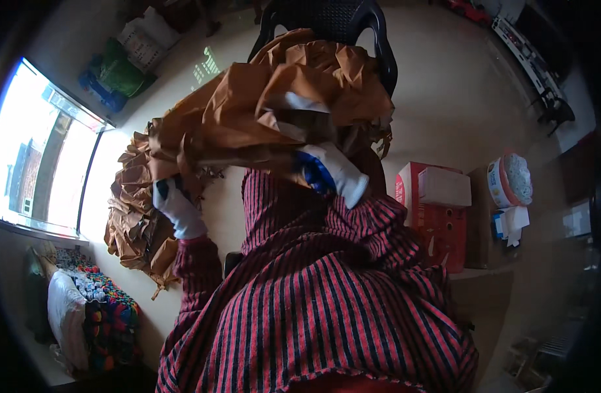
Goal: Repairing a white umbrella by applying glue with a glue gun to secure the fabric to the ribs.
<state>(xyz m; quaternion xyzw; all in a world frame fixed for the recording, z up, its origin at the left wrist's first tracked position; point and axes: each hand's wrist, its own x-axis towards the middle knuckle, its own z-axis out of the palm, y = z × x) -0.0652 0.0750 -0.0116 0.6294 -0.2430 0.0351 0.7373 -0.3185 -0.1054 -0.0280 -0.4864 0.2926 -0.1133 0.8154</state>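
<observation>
Head view: the gloved left hand (pixel 177 208) has its fingers closed on the lower left edge of a crumpled brown cloth (pixel 248 118), which is held up in front of a black chair (pixel 353 26). The gloved right hand (pixel 330 171) grips the cloth's right side, fingers curled into the folds. A red box (pixel 435 223) stands well apart to the right.

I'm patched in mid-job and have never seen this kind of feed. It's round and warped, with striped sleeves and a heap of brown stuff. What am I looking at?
There is no machine here: this is a fisheye camera on a person's head, looking down, so straight edges curve. The striped sleeves are that person's own arms. Both hands wear white and blue gloves. The left hand has its grip on the lower edge of a big bundle of crumpled brown paper, and the right hand holds it higher up. Behind the bundle stands a black plastic chair. To the right, a red cardboard box sits on a table. A bright window is on the left.
</observation>
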